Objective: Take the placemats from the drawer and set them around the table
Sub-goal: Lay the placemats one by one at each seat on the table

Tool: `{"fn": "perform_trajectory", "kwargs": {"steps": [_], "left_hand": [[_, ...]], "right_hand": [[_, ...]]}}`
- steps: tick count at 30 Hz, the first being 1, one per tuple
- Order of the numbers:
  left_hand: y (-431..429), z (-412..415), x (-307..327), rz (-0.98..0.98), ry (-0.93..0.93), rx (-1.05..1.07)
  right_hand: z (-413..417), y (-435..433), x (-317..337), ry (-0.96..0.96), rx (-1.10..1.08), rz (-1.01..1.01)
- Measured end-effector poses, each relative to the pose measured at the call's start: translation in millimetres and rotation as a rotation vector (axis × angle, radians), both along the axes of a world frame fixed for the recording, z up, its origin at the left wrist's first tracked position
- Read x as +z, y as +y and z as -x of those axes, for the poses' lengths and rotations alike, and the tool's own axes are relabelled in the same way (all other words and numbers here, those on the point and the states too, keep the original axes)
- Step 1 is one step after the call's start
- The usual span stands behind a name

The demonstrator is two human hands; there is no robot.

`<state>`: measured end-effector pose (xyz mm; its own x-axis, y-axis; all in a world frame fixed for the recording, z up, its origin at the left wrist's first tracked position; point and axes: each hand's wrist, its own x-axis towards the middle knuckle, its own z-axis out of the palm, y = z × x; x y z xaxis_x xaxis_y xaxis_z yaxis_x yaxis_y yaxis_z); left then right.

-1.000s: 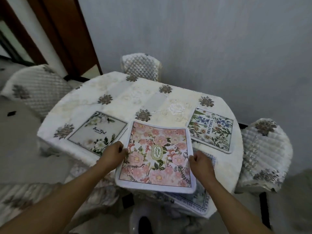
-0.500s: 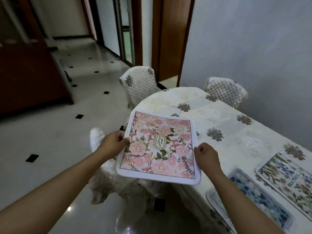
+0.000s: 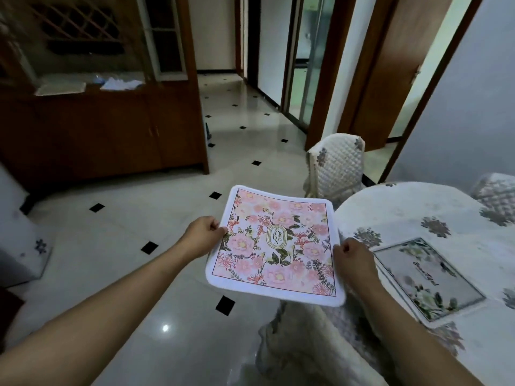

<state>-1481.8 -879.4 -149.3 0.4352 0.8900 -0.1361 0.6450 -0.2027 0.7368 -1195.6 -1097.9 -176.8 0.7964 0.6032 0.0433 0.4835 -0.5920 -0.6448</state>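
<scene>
Two grips pinch the pink placemat (image 3: 276,246) between them, left grip (image 3: 204,235) on its left edge, right grip (image 3: 352,260) on its right. It has swung off the surface (image 3: 418,213), which sits just right of my right grip; I judge it's headed for an unset seat.

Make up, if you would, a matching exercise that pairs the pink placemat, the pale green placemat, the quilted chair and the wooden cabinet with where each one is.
1. pink placemat
2. pale green placemat
3. quilted chair
4. wooden cabinet

A. lying flat on the table
B. standing beside the table
C. held between the left hand and the right hand
D. across the room, on the left

Pairs: 1-C, 2-A, 3-B, 4-D.
</scene>
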Motion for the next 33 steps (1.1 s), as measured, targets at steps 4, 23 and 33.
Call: {"fn": "perform_trajectory", "kwargs": {"steps": [4, 23, 33], "left_hand": [[54.6, 9.2, -7.4, 0.010, -0.012, 0.014], [360.6, -133.6, -36.9, 0.051, 0.045, 0.080], [563.3, -249.7, -55.0, 0.024, 0.030, -0.230]], "right_hand": [[6.5, 58.2, -3.1, -0.037, 0.047, 0.022], [-116.5, 384.5, -27.7, 0.076, 0.034, -0.056], [-184.6, 516.5, -36.7, 0.084, -0.226, -0.093]]}}
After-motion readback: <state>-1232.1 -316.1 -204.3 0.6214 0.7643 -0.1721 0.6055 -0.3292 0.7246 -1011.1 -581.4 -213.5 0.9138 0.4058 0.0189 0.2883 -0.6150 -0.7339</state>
